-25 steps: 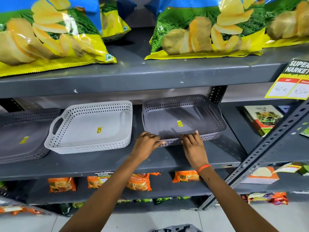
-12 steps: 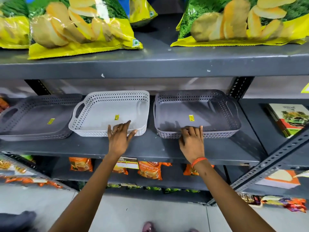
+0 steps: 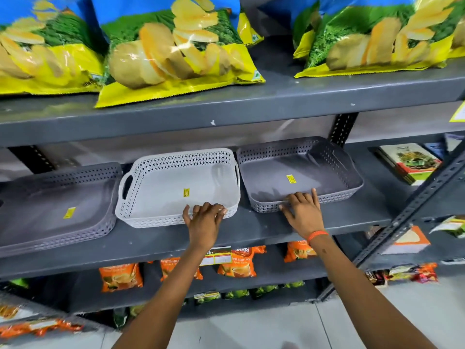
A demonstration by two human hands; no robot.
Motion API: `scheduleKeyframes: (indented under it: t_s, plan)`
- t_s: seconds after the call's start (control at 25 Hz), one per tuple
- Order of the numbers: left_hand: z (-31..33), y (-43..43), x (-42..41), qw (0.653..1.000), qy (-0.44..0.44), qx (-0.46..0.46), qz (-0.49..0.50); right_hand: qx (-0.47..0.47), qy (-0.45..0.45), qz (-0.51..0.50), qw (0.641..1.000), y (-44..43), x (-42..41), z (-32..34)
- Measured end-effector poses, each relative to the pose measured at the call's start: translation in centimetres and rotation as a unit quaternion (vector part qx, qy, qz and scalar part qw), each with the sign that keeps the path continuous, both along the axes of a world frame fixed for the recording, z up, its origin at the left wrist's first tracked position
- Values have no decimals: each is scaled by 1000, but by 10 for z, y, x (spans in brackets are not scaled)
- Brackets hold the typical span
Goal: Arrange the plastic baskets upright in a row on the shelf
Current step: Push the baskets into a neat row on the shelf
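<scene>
Three shallow perforated plastic baskets lie flat in a row on the grey middle shelf (image 3: 251,233). A dark grey basket (image 3: 57,210) is at the left, a white basket (image 3: 176,182) in the middle, and a second dark grey basket (image 3: 302,170) at the right. Each has a small yellow sticker inside. My left hand (image 3: 203,217) grips the white basket's front rim near its right corner, fingers curled over the edge. My right hand (image 3: 302,210) rests on the front rim of the right grey basket, fingers over the edge and thumb spread on the shelf.
Large chip bags (image 3: 176,51) lie on the shelf above, close over the baskets. A slotted upright post (image 3: 343,129) stands behind the right basket. Boxed goods (image 3: 410,165) sit to the right, orange tea packets (image 3: 239,263) on the shelf below.
My left hand left the right grey basket, went to the white basket and now curls over its front rim. My right hand stays on the right basket's front rim.
</scene>
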State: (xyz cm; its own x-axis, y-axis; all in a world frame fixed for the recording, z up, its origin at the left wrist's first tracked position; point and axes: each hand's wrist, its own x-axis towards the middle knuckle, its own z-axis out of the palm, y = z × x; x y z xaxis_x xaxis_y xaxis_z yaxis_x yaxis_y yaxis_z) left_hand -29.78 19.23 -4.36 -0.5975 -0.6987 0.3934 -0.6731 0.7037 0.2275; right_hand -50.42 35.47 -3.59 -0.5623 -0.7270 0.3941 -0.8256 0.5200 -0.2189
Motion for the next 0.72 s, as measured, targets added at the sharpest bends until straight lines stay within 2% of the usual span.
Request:
scheduleKeyframes:
  t_s: [0.16, 0.52, 0.72]
  plan:
    - [2, 0, 1, 1000, 4, -2, -11, 1, -10, -31, 999, 0, 18, -4]
    - [0, 2, 8, 999, -9, -21, -36, -24, -21, -31, 999, 6, 20, -4]
    - [9, -3, 8, 996, -28, 54, -65, -24, -21, -34, 999, 5, 23, 1]
